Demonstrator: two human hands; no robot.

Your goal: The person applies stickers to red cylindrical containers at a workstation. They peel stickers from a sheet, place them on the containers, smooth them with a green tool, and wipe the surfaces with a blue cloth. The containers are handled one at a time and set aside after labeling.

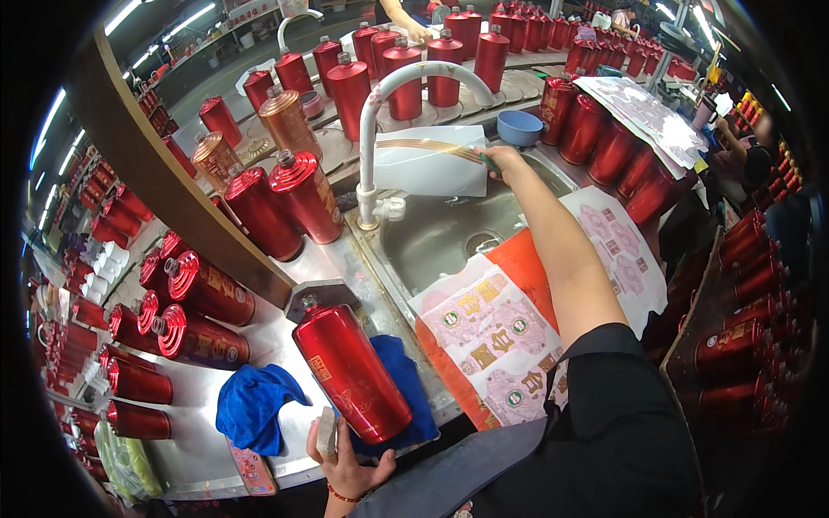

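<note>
A glossy red bottle (352,371) with gold print lies tilted on the metal counter, its neck against a dark angled block (324,293). By its base, my left hand (352,466) has a small pale block (326,432) between its fingers. My right arm stretches over the sink (432,250). At the far rim my right hand (509,166) is closed on a small green thing (490,162) whose kind I cannot make out. Tan streaks run left from it across a white sheet (432,177). Printed decal sheets (492,341) lie on an orange-red surface (436,350) before the sink.
A white curved faucet (368,147) rises at the sink's left. Blue cloths (259,406) and a phone (250,466) lie on the counter. Red bottles (203,289) crowd the left, back and right. A blue bowl (519,128) stands behind the sink. Another person's arm (406,19) shows at the back.
</note>
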